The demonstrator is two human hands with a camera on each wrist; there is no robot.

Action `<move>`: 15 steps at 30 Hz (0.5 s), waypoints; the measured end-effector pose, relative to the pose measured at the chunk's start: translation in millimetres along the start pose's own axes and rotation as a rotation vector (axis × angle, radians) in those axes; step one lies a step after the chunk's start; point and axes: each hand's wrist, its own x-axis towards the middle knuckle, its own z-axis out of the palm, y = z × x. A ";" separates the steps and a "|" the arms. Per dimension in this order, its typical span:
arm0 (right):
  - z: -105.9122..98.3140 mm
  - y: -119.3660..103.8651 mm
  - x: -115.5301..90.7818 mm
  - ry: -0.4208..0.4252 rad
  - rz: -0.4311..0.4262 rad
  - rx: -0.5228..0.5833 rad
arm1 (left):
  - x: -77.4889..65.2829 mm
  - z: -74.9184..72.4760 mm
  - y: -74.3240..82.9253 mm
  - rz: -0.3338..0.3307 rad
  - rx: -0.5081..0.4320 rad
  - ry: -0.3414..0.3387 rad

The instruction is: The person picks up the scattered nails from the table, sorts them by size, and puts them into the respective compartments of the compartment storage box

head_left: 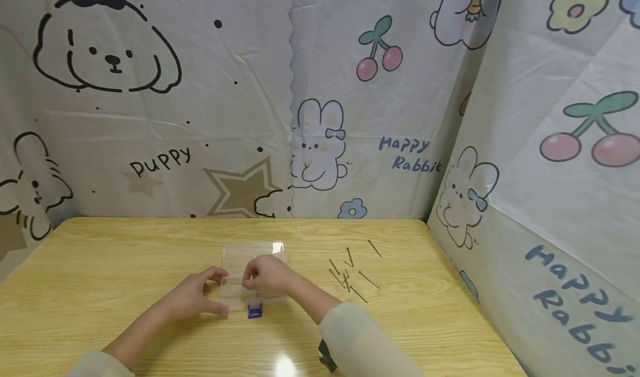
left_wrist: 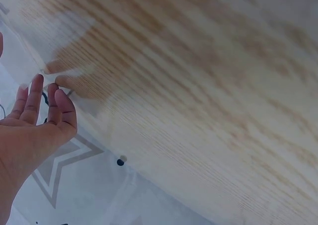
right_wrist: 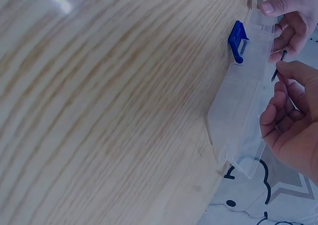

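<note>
A clear plastic box (head_left: 231,296) lies on the table with its see-through lid (head_left: 237,252) folded back. A blue latch (head_left: 254,309) sits on its front side, also plain in the right wrist view. My left hand (head_left: 192,295) holds the box's left end, thumb at the front corner and fingers toward the hinge side. Over the box, my right hand (head_left: 267,274) pinches a thin dark nail (right_wrist: 279,66) between thumb and forefinger. Its point is toward the box in the right wrist view. The left wrist view mostly shows bare wood grain, with a hand (left_wrist: 39,120) at the left edge.
Several loose nails (head_left: 369,280) lie scattered on the wooden table (head_left: 150,244) to the right of the box. A black object (head_left: 326,356) shows beside the right sleeve. Printed cloth (head_left: 250,88) hangs behind the table and along its right side.
</note>
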 end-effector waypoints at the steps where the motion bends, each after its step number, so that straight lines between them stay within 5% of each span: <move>1: 0.7 -0.8 0.4 0.002 0.003 0.001 | -0.1 -0.2 0.0 -0.003 -0.001 0.000; 15: 11.1 0.1 5.4 0.014 0.011 -0.040 | -0.8 -0.9 1.5 -0.012 0.004 0.005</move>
